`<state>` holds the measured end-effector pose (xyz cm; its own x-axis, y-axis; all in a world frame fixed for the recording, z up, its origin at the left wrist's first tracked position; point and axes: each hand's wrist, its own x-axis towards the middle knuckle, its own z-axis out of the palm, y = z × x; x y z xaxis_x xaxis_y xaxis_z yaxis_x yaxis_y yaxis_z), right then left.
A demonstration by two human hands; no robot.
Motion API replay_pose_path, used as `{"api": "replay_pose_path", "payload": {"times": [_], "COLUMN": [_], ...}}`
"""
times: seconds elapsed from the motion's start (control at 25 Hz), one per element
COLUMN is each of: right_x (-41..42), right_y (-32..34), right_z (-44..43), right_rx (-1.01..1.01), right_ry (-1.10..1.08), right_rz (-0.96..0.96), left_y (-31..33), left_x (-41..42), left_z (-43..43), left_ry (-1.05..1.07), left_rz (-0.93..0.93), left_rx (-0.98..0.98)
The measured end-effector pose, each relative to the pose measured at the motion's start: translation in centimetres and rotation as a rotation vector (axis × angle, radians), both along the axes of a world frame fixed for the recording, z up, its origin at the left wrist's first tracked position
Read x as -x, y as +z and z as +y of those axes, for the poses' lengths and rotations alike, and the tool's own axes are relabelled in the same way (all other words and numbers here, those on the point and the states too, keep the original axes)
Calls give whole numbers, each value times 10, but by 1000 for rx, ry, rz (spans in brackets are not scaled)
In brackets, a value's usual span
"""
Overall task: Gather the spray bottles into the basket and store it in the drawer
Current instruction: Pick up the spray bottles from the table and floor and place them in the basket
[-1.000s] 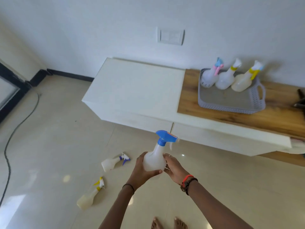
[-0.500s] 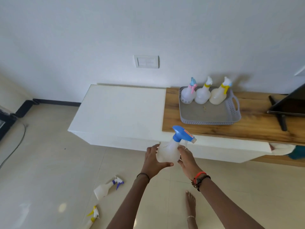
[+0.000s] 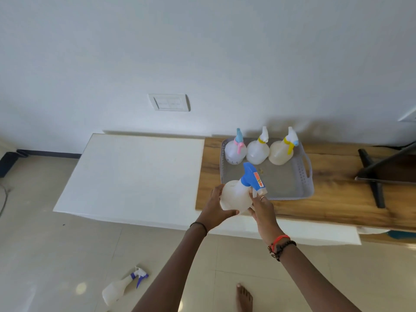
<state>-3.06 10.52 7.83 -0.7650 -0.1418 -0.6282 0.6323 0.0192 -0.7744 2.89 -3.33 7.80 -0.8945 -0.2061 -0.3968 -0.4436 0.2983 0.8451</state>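
I hold a white spray bottle with a blue trigger head (image 3: pixel 240 190) in both hands, just in front of the grey basket (image 3: pixel 308 176). My left hand (image 3: pixel 215 209) cups its body from the left; my right hand (image 3: pixel 262 208) grips below the trigger. The basket sits on the wooden top (image 3: pixel 333 203). Against its far wall stand three bottles: one with a blue and pink head (image 3: pixel 235 149), one with a white and yellow head (image 3: pixel 257 150), another with a yellow trigger (image 3: pixel 281 150). A bottle with a purple trigger (image 3: pixel 121 287) lies on the floor.
A low white cabinet (image 3: pixel 135 176) extends left of the wooden top. A black stand with a dark screen (image 3: pixel 378 174) occupies the right of the wood. A switch plate (image 3: pixel 168 102) is on the wall. My bare foot (image 3: pixel 244 298) is on the tiled floor.
I have stepped toward the cabinet and carried the blue-headed bottle up and forward, from above the floor to the basket's near edge. The yellow-headed floor bottle has left the view.
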Motion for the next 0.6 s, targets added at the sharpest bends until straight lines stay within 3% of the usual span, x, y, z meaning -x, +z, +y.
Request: {"api": "replay_pose_path", "payload": {"times": [0.28,0.6], "right_x": [67,88], "right_y": [-35,-75], "right_z": [0,-13], "right_rx": [-25,-109], "right_ry": [-47,54], "right_rz": [51,-25], "left_y": [-19,-63], "left_x": [85,105], "left_z": [1,-6], "left_ry": [-84,-66], "left_rz": [-16,-97], "left_rx": [170,214]}}
